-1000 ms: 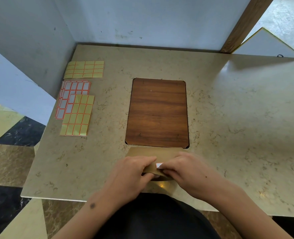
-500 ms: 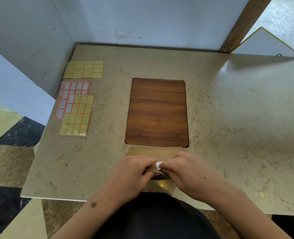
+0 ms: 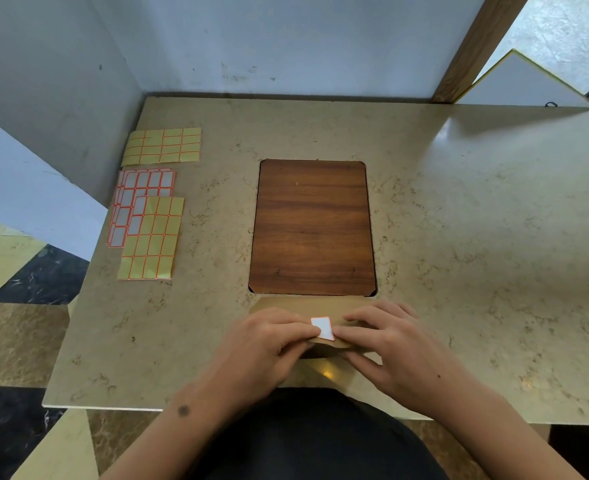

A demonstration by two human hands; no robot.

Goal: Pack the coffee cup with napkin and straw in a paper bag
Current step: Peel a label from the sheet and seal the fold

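Now both hands press a white sticker (image 3: 322, 328) onto the folded paper bag (image 3: 320, 308) — left hand (image 3: 265, 344) and right hand (image 3: 390, 344) pinching its flap. It lies flat at the bench's (image 3: 476, 237) near edge (label sheets (image 3: 149, 216) far left).

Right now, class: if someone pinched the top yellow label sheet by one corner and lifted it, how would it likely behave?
The top yellow label sheet looks thin and flat, so it would probably droop, not stay stiff. It seems very light. It overlaps the white label sheets, so a push might slide it across them or drag them along.
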